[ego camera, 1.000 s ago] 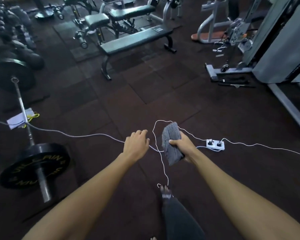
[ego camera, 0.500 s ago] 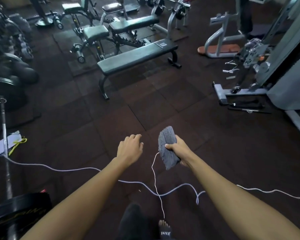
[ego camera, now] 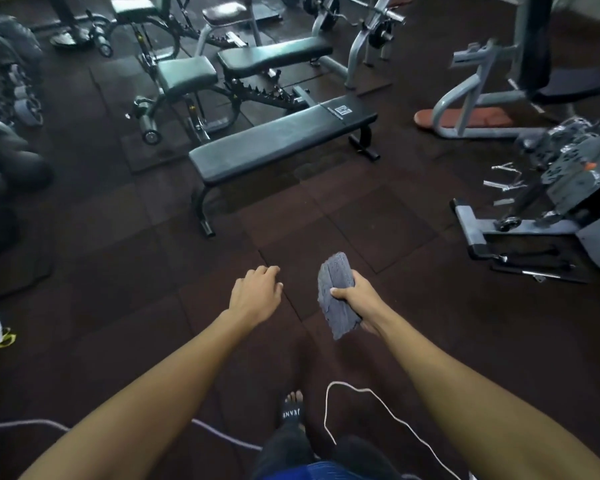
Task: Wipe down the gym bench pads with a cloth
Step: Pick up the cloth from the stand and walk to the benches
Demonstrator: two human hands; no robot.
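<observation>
The right hand (ego camera: 357, 300) grips the folded grey cloth (ego camera: 334, 282) upright in its fist, bunched into a pad that looks ready for wiping. The left hand (ego camera: 257, 292) hangs free, fingers loosely curled and empty. The flat bench pad (ego camera: 278, 143) lies well ahead across the floor, not yet reached.

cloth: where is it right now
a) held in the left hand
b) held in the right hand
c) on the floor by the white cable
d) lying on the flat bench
b: the right hand is curled round the folded grey cloth above the floor, short of the flat bench, while the left hand holds nothing.
</observation>
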